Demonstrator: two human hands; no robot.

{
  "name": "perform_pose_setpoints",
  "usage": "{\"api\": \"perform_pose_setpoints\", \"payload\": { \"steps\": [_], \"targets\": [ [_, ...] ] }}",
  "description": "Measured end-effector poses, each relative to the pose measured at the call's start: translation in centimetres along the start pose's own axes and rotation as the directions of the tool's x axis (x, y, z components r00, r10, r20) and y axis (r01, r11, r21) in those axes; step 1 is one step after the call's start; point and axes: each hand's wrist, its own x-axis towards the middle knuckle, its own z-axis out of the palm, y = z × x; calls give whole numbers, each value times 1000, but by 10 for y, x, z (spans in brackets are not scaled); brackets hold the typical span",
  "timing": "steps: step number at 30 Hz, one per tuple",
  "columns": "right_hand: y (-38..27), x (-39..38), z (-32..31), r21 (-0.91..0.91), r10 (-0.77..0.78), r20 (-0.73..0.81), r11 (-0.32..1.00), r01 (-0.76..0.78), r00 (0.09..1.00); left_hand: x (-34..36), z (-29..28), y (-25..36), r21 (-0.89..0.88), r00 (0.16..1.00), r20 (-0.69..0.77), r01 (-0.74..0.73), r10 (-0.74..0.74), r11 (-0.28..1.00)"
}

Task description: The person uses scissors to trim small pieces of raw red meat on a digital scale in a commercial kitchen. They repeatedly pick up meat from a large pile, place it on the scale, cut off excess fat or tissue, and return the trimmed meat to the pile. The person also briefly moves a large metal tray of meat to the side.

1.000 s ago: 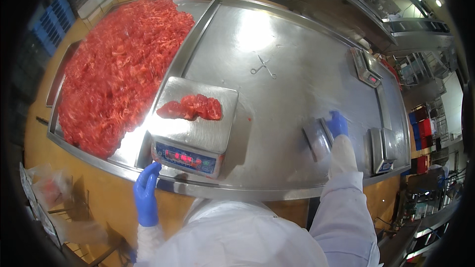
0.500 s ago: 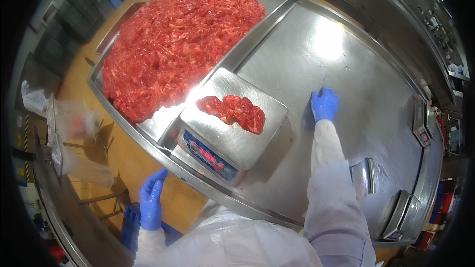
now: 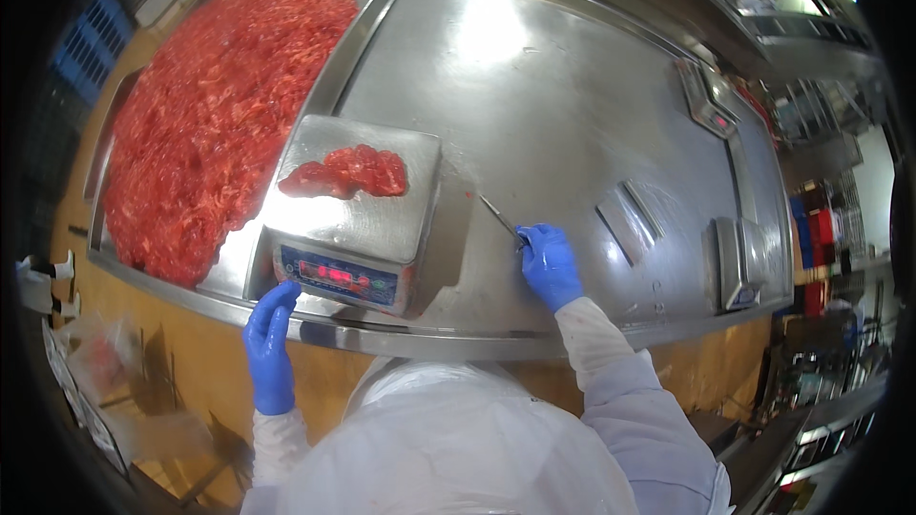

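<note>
A chain of red meat pieces (image 3: 349,174) lies on the steel platform of a bench scale (image 3: 355,229), whose red display is lit. My right hand (image 3: 551,265), in a blue glove, is closed on a thin pointed metal tool (image 3: 496,214) like a narrow knife. Its tip points toward the scale, above the bare steel right of it. My left hand (image 3: 271,343), gloved in blue too, is raised by the table's front edge, below the scale's left corner. Its fingers are stretched out, and I see nothing in it.
A large heap of red meat (image 3: 224,105) fills the left section, behind a raised metal divider (image 3: 348,67). On the right side of the steel table (image 3: 534,124) are a flat metal plate (image 3: 630,221) and two more scales, one near (image 3: 737,262) and one far (image 3: 707,100).
My view has turned, so the table has swung round in it. My right hand has drawn nearer to the front edge, and the thin metal tool now shows clearly in it.
</note>
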Motion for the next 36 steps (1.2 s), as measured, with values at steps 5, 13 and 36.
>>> {"api": "perform_pose_setpoints", "payload": {
  "steps": [5,13,36],
  "targets": [
    [-15,-33,-11,-38,90,22,995,-89,996,8,-6,3,62,993,110,-41,33,997],
    [-32,-79,-21,-29,274,62,962,-273,960,19,0,3,-96,913,386,-100,129,990],
    [221,-167,-149,-53,135,272,991,-126,953,-121,271,-5,64,829,554,48,-75,997]
  ]
}}
